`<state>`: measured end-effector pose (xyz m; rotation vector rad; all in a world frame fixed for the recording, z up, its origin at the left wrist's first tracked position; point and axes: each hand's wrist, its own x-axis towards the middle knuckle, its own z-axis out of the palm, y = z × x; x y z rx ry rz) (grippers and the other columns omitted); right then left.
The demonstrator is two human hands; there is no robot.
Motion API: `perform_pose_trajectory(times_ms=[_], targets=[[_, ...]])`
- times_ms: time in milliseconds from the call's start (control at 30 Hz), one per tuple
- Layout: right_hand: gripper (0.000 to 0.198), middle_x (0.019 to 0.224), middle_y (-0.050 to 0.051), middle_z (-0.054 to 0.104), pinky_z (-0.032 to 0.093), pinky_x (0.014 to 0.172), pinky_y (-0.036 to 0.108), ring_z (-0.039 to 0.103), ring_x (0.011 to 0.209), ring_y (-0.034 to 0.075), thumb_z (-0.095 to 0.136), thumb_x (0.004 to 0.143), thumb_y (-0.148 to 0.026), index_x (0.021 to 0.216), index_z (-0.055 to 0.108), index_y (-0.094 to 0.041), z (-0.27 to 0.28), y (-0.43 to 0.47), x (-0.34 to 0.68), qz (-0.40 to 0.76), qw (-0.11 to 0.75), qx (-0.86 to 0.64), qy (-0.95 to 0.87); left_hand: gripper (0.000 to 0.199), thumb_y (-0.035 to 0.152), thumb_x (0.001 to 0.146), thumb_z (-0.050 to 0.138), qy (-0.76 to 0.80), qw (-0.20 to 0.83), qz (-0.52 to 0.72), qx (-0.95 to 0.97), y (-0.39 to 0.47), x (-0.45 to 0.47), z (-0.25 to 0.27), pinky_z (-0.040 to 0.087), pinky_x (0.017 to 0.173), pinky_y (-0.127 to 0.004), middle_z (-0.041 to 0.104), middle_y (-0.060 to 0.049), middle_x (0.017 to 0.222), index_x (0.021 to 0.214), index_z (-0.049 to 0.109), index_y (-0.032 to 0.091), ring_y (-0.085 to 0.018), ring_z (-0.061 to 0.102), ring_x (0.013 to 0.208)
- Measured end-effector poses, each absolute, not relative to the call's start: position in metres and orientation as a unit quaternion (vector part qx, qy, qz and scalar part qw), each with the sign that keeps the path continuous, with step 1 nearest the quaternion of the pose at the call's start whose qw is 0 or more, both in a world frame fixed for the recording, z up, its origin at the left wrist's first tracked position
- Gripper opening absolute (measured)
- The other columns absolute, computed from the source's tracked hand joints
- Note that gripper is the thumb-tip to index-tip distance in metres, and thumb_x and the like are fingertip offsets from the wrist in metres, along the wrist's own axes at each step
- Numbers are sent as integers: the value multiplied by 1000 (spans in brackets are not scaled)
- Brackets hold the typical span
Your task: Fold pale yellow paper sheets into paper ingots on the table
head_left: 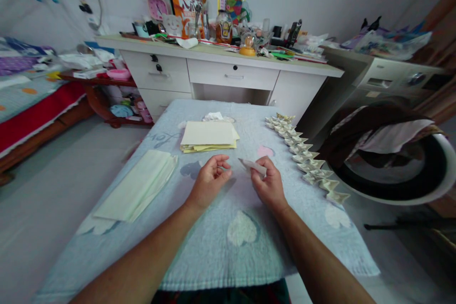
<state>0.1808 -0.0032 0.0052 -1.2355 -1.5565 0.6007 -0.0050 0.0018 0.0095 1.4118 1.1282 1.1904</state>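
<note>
My right hand (270, 185) pinches a small folded piece of paper (258, 168) between thumb and fingers, its pointed end towards the left. A short gap to the left of it, my left hand (211, 179) hovers over the cloth with fingers loosely curled and apart from the thumb, and nothing shows in it. Along the table's right side runs a row of several folded paper boats (305, 157), with a yellow patterned one (285, 117) at the far end. Beyond my left hand lies a stack of cream and yellow paper (208, 134). Pale green folded sheets (137, 185) lie at the left.
A blue cloth with heart patterns (210, 256) covers the table. Crumpled white tissue (213, 116) sits behind the paper stack. Farther back stands a white desk (233, 73) crowded with jars and packets. A washing machine (388, 76) with its door open is at the right.
</note>
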Motion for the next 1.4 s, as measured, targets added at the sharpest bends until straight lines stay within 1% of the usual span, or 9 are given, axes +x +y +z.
perform_pose_trajectory(times_ms=[100,200,267,333,433,533,867,1167,1400], targets=[[7,81,2,51,34,80,34,46,84,20,55,75,-17,78,50,-20,9,-4,186,83,454,-549,-697,54,28,75,66,477,319,462,677,-6,-5,12,46,73,-29,54,-7,114,125,44,22,-14,54,81],[13,83,4,52,29,82,37,43,86,22,54,72,-11,82,52,-20,10,-6,182,7,359,-570,-739,59,29,74,69,470,167,423,756,-15,-2,17,41,93,-40,48,-11,126,127,43,23,-26,47,112],[17,84,5,52,27,83,38,42,87,23,54,70,-9,83,54,-20,10,-8,175,-19,301,-568,-766,49,28,76,68,455,110,379,798,-18,0,20,36,99,-44,51,-10,123,120,49,22,-28,44,116],[18,85,5,53,26,85,39,42,87,23,53,70,-9,84,55,-20,9,-9,167,-31,256,-557,-790,30,25,79,64,438,79,321,836,-18,0,22,36,98,-44,57,-8,115,108,56,22,-27,46,111],[18,87,5,54,24,88,40,41,87,22,53,71,-9,84,56,-21,8,-11,161,-28,208,-531,-821,8,19,82,56,419,62,213,880,-14,-3,21,39,87,-40,62,-6,94,89,60,20,-24,52,96],[18,90,5,54,25,87,38,41,89,22,55,71,-10,85,57,-20,9,-12,163,8,179,-499,-848,12,16,86,49,415,54,142,897,-11,-8,15,41,77,-36,62,-6,83,83,60,19,-22,53,85],[31,95,3,56,30,84,33,42,94,20,51,67,-4,91,60,-21,14,-12,197,133,153,-477,-855,23,12,87,45,401,76,95,908,-13,-8,19,41,80,-37,61,-7,92,98,63,22,-23,50,92],[17,89,2,57,30,80,32,45,89,19,54,72,-6,81,61,-19,19,-9,208,172,135,-481,-849,24,2,72,50,430,75,69,897,-13,-15,21,41,75,-36,58,-6,91,84,58,22,-23,50,90],[19,90,1,59,30,82,32,46,90,18,56,73,-6,83,63,-21,20,-9,212,185,143,-475,-849,24,3,67,50,428,99,73,895,-10,-19,21,39,73,-34,58,-4,86,82,54,22,-22,50,87]])
